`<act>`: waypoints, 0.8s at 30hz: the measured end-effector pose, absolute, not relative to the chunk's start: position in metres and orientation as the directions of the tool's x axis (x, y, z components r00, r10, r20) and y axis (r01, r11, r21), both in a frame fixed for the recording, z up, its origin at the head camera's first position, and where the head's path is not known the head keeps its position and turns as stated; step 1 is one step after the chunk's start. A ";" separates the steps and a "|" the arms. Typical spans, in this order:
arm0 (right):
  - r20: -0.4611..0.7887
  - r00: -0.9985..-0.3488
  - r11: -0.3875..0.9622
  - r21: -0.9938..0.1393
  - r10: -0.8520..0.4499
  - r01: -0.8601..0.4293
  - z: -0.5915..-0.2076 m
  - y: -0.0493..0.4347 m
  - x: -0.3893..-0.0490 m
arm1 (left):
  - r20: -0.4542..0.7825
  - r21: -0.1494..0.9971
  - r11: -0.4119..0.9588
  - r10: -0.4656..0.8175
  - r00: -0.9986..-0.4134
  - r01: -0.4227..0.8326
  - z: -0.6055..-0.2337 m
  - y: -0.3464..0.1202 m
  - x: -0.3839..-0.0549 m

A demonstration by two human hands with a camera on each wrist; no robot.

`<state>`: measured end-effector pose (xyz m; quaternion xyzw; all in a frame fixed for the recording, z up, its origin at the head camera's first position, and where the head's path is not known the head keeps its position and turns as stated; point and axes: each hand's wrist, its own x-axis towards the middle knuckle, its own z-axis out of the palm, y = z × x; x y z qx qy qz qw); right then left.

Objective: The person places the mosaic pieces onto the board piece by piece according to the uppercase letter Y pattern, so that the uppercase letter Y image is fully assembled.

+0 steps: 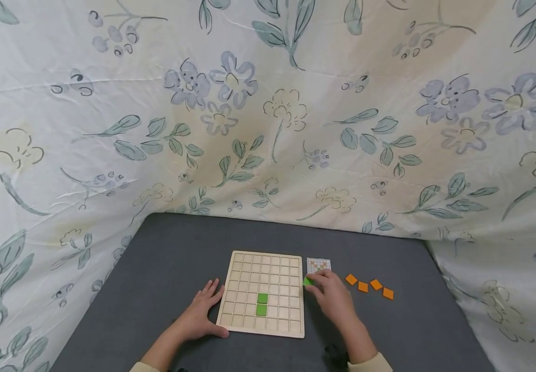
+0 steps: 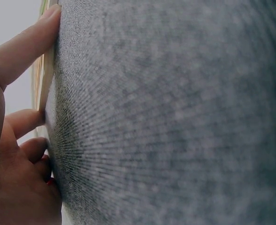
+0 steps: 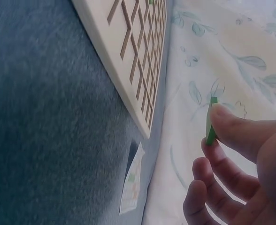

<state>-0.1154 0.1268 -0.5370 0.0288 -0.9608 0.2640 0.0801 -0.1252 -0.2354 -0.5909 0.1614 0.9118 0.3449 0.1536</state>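
A pale wooden grid board [image 1: 245, 279] lies on the dark table, with two green square tiles [image 1: 262, 304] in adjoining cells near its lower middle. My left hand [image 1: 197, 315] rests at the board's left side, fingers spread and the thumb at the lower left corner. In the left wrist view, fingertips [image 2: 53, 11] touch the board's edge. My right hand [image 1: 334, 297] is just beyond the board's right edge and pinches a green tile [image 3: 211, 121] between thumb and forefinger, raised above the table in the right wrist view.
Several orange square tiles [image 1: 363, 287] lie loose to the right of the right hand. A small printed pattern card [image 1: 318, 264] sits by the board's upper right corner, partly behind the right hand. A floral cloth [image 1: 286, 155] hangs behind the table [image 1: 184, 237].
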 end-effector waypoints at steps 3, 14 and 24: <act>0.165 -0.986 0.852 -0.512 -0.030 -0.111 -0.537 0.123 -0.116 | -0.158 0.681 0.705 0.406 -0.900 0.198 -0.591 -0.235 -0.124; 0.185 -0.977 0.817 -0.544 -0.107 -0.192 -0.543 0.113 -0.120 | -0.159 0.676 0.711 0.396 -0.905 0.192 -0.591 -0.236 -0.123; 0.199 -0.972 0.812 -0.543 -0.122 -0.213 -0.548 0.106 -0.127 | -0.159 0.677 0.711 0.392 -0.906 0.189 -0.589 -0.234 -0.122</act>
